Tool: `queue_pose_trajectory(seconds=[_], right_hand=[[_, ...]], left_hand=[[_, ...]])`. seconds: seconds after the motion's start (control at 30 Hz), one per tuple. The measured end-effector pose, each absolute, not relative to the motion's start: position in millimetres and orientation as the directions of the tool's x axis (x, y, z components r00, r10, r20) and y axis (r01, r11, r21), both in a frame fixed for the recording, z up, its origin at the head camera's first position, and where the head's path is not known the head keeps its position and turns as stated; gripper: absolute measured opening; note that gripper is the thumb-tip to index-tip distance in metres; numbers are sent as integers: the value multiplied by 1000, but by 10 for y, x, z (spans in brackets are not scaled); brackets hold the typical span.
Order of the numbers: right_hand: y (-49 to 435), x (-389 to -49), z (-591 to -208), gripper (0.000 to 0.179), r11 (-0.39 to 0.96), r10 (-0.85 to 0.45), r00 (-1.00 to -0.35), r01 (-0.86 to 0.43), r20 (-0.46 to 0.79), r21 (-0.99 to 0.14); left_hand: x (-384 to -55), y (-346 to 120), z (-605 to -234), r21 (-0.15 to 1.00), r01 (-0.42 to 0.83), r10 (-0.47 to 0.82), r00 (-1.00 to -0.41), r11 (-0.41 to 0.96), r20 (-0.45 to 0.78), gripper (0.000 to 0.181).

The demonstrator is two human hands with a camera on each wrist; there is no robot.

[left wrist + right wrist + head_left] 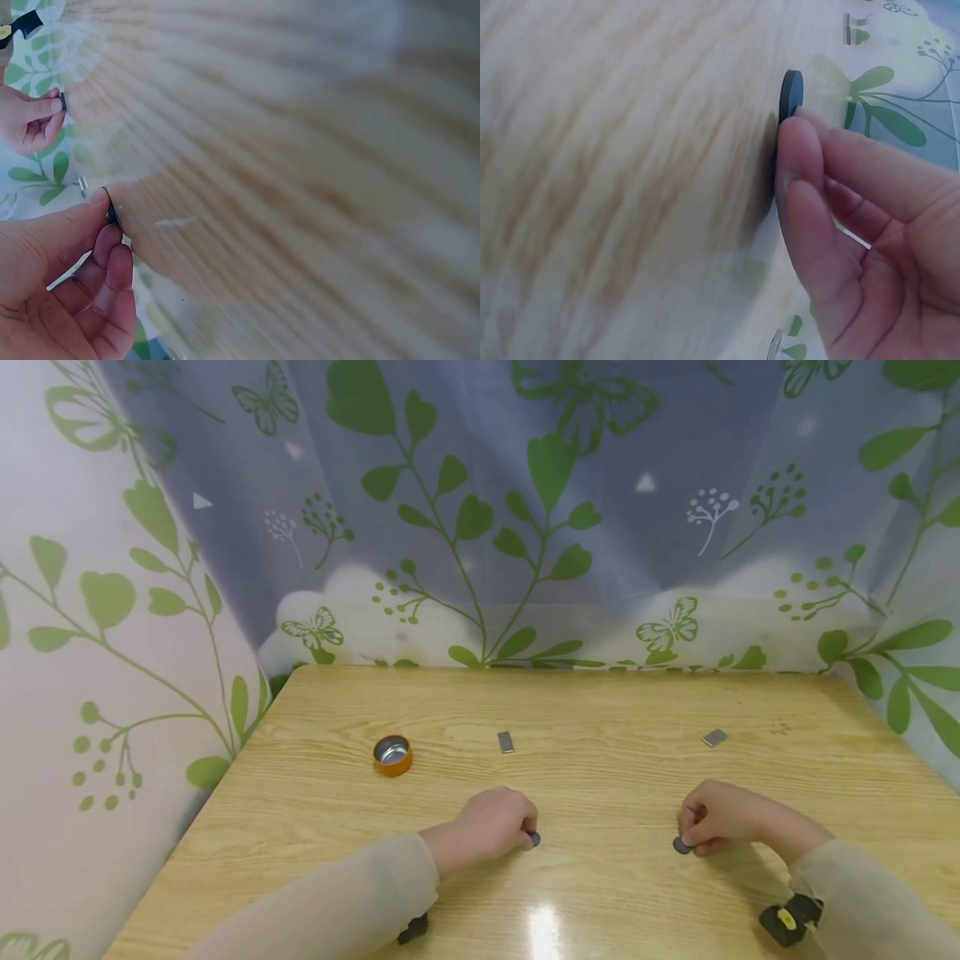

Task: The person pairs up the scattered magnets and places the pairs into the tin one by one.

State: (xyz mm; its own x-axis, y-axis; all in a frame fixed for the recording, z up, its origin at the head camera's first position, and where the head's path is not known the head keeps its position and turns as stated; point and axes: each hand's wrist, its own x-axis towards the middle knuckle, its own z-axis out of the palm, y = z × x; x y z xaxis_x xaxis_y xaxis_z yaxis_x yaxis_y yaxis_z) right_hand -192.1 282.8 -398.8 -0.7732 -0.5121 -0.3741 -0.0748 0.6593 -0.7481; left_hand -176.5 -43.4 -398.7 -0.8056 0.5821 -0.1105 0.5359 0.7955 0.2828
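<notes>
My left hand (491,822) pinches a small dark round disc (535,839) between thumb and fingers, low over the table. In the left wrist view only the edge of this disc (112,214) shows beside the thumb tip. Over to the right, my right hand (723,820) pinches a second dark disc (682,845). The right wrist view shows that disc (791,94) sticking out beyond the fingertips, close to the wood. Whether either disc touches the table I cannot tell.
A small orange bowl (393,756) with a metal inside stands at the left. Beyond the hands lie two small grey rectangular pieces, one near the middle (506,742) and the other piece (715,737) farther right. A patterned curtain (480,527) borders the wooden table (600,710).
</notes>
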Motion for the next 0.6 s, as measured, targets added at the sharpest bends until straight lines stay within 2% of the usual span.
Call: queue_pose_trajectory(seconds=[0.6], right_hand=[[2786,-1942,-3998,11,641,-547,-744,-76,-384,-764]], left_hand=[[-1799,-246,-4008,279,551,595,-796,787,-108,14]])
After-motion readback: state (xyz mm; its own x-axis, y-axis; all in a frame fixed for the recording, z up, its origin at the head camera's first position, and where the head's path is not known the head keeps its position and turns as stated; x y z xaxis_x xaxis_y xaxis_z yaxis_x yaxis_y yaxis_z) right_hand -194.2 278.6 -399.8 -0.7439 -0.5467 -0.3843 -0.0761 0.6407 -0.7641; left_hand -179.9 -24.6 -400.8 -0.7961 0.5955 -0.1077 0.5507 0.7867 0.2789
